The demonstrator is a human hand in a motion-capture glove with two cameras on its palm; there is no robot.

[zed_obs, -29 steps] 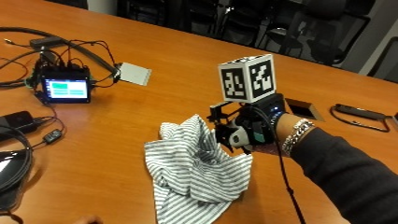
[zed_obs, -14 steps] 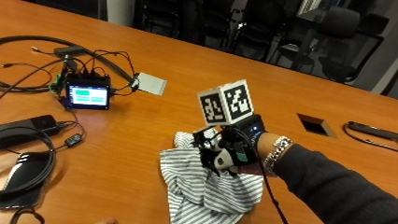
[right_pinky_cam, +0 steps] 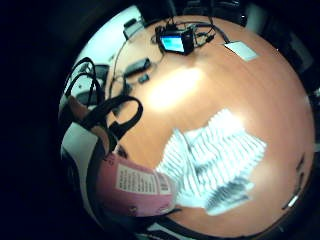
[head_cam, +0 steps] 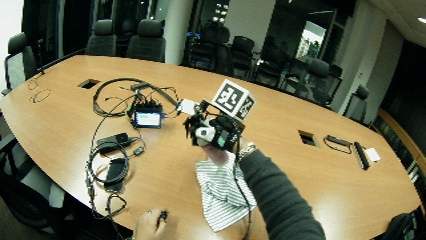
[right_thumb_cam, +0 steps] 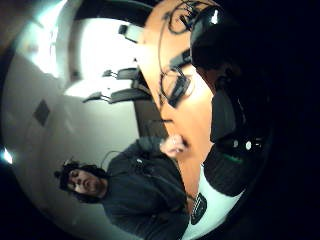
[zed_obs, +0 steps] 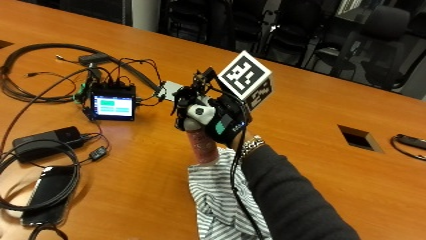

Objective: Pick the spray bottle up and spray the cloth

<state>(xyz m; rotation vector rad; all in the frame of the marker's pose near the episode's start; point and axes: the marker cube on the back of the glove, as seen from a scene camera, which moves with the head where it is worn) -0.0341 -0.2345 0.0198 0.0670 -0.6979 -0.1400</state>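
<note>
My gloved right hand (zed_obs: 223, 120) grips a pink spray bottle (zed_obs: 203, 145) and holds it upright in the air above the table. The bottle's white and black spray head (zed_obs: 193, 107) sits at the top of my fist, its nozzle pointing left toward the small screen. The striped grey-and-white cloth (zed_obs: 219, 200) lies crumpled on the wooden table (zed_obs: 319, 165) right below the bottle and my forearm. In the little finger side palm view the bottle's pink labelled body (right_pinky_cam: 137, 187) is close to the palm, with the cloth (right_pinky_cam: 215, 165) spread on the table beyond it.
A small device with a lit screen (zed_obs: 113, 106) and tangled cables stands to the left. A black power brick (zed_obs: 50, 140) and a phone (zed_obs: 46, 192) lie at the near left. A cable hatch (zed_obs: 359, 137) is set into the table at the right. Office chairs line the far edge.
My hand has risen from the cloth, lifting the pink spray bottle up off the table. The outside camera has also shifted.
</note>
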